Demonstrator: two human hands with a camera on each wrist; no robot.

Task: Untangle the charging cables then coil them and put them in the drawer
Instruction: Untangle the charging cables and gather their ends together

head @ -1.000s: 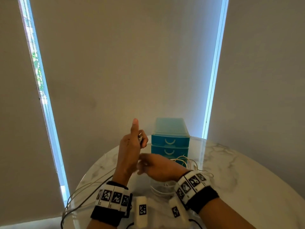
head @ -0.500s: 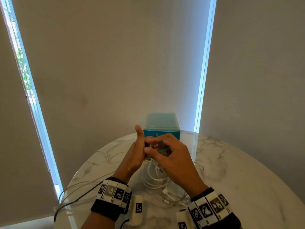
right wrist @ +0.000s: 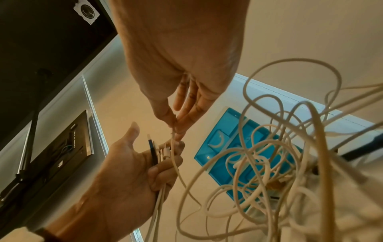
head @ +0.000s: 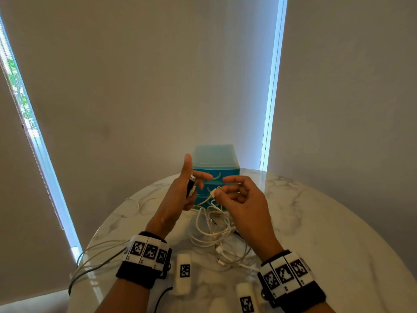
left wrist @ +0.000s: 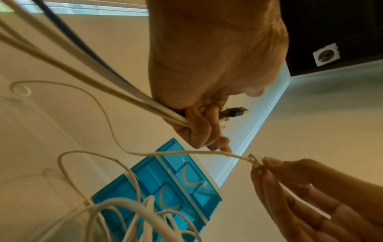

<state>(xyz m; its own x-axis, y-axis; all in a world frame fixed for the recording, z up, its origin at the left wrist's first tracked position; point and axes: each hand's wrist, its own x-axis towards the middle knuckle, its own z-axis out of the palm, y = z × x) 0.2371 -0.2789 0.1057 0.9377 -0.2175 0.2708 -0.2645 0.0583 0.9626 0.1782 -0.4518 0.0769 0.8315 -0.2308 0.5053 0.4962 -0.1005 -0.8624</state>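
The hands have drawn apart: the left hand (head: 178, 195) grips several cable ends, the right hand's (head: 243, 199) fingers (head: 217, 193) pinch one white plug (head: 213, 192) above the tangled cables (head: 214, 231) on the table (head: 316, 222), near the blue drawers (head: 215, 161).

- Bare forearms, no sleeves seen.
- Black fabric wristband (head: 137, 273) worn on left wrist, topped by white blocks printed with black square fiducial markers (head: 147, 251).
- Matching black band with white marker blocks (head: 291, 276) worn on right wrist.
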